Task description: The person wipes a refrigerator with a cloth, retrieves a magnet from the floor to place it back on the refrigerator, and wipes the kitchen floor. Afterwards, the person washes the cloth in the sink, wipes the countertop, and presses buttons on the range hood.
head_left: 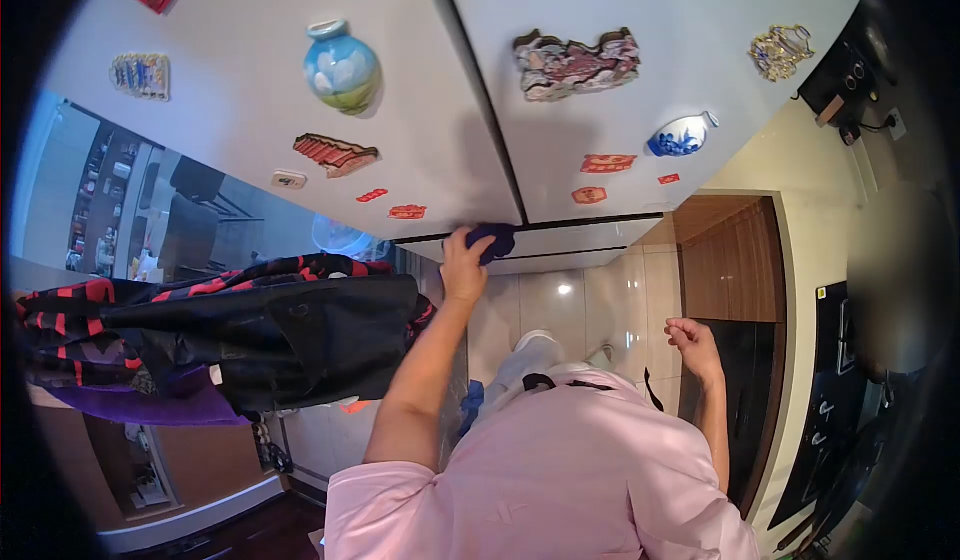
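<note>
From where I stand, pale, glossy floor tiles (600, 305) cover the middle of the frame, a bright spot of light glaring on them; at right, brown wood panelling (730, 260) shows inside a wooden frame (783, 360), with a dark, shiny surface below it; past that comes a cream wall (815, 220), with a socket (896, 123) at upper right; at far left, bluish light fills a space with shelves (100, 185), their contents too small to name; at lower left, brown woodwork (220, 455) meets a pale skirting (200, 518) above dark reddish flooring (245, 532).
</note>
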A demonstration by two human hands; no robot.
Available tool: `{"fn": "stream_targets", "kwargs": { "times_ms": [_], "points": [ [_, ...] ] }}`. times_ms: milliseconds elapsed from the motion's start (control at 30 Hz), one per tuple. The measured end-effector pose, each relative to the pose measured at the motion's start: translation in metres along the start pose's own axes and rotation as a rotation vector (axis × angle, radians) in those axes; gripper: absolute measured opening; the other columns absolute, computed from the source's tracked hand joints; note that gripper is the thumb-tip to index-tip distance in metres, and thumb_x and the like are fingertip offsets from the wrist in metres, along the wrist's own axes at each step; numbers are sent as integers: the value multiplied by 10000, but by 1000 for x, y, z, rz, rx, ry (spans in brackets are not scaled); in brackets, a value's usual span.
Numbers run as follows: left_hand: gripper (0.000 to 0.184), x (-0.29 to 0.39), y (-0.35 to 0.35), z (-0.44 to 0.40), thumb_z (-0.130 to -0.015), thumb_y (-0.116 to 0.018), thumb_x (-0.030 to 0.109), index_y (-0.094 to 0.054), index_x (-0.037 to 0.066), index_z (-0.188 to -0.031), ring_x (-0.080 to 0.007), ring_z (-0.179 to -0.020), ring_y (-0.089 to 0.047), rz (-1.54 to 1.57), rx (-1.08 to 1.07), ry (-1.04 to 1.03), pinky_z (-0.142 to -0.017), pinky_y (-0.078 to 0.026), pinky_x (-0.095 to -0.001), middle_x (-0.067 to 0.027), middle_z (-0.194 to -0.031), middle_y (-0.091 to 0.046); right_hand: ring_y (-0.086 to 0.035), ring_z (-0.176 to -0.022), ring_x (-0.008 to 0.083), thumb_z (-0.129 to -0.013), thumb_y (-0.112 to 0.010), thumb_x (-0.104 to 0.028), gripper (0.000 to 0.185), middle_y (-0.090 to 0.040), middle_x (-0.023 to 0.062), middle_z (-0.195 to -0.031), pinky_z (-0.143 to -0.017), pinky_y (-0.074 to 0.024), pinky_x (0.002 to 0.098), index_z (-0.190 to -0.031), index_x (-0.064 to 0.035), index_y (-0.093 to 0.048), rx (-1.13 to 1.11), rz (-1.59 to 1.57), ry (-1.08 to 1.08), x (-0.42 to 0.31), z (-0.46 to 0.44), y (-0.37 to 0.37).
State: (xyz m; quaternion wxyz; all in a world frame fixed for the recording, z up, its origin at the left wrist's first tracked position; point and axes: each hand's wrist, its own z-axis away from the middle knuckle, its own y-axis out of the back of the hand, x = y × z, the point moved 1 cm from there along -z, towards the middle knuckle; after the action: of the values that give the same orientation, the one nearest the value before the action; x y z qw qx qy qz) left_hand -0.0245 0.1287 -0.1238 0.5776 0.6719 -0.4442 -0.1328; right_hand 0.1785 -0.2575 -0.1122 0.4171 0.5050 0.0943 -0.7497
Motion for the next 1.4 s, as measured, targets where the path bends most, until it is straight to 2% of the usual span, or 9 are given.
{"fn": "stream_targets", "kwargs": {
  "times_ms": [100, 233, 500, 600, 900, 1033, 1100, 1233, 1400],
  "points": [
    [488, -54, -99, 24, -608, -691, -12, -623, 83, -1081, -309, -1022, -540, 654, 291, 643, -841, -472, -399, -138, -1042, -579, -594, -753, 109, -894, -568, -111, 221, -666, 55, -903, -652, -453, 234, -1070, 10, -627, -10, 26, -34, -10, 8, -11],
    [429, 58, -5, -38, -679, -702, 33, -538, 31, -1076, -289, -1026, -496, 748, 387, 622, -920, -388, -373, -154, -1080, -503, -595, -756, 109, -893, -572, -121, 228, -667, 51, -902, -651, -451, 235, -1076, 3, -627, -21, 30, -48, -13, 14, -23],
    [550, 90, 114, -84, -597, -732, -6, -473, 91, -1073, -344, -1055, -420, 571, 867, -100, -905, -377, -413, -159, -1087, -425, -611, -802, 126, -877, -587, -116, 251, -671, 70, -898, -743, -492, 253, -1079, 28, -625, -52, 105, -3, -29, 14, -47],
    [533, 46, 57, -69, -609, -733, 3, -463, 119, -1053, -380, -1044, -430, 386, 812, -251, -877, -396, -445, -163, -1098, -410, -601, -797, 117, -874, -595, -117, 245, -669, 60, -900, -752, -486, 251, -1077, 15, -632, -69, 143, -31, -19, 19, -50],
    [521, 76, -34, 32, -616, -683, -39, -475, 79, -1079, -286, -1071, -465, 850, 84, 274, -953, -368, -380, -127, -1068, -493, -595, -980, 139, -921, -555, -237, 353, -636, 42, -1086, -796, -467, 243, -1206, -27, -547, -121, -99, 133, -34, -9, -94],
    [793, 122, -16, 57, -773, -683, 90, -245, 150, -1431, -269, -1263, -370, 1493, -853, 438, -967, -385, -361, -168, -1403, -340, -600, -1015, 165, -928, -457, -467, 503, -617, 56, -1126, -810, -498, 298, -1263, -95, -505, -343, -941, -249, -29, -36, -148],
    [763, 118, 7, 55, -785, -669, 98, -264, 135, -1431, -273, -1304, -344, 1416, -792, 200, -970, -384, -359, -165, -1430, -329, -613, -916, 170, -904, -528, -372, 405, -626, 53, -1041, -759, -518, 322, -1213, -110, -520, -271, -1011, -230, -22, -55, -146],
    [544, 40, -35, 123, -801, -621, 109, -442, 16, -1306, -238, -1155, -504, 1059, -440, 371, -885, -454, -326, -132, -1277, -513, -599, -710, 166, -887, -559, -198, 234, -607, 33, -858, -650, -523, 327, -1097, -96, -551, -72, -846, -107, -46, -93, -103],
    [397, -18, -10, 266, -831, -579, 129, -522, 65, -1219, -144, -1005, -547, 1084, -299, 1313, -760, -476, -279, -34, -1133, -572, -584, -884, 262, -734, -495, 65, 403, -568, 110, -992, -746, -531, 423, -1102, -84, -430, 201, -841, 112, -25, -191, -58]
  ]
}}
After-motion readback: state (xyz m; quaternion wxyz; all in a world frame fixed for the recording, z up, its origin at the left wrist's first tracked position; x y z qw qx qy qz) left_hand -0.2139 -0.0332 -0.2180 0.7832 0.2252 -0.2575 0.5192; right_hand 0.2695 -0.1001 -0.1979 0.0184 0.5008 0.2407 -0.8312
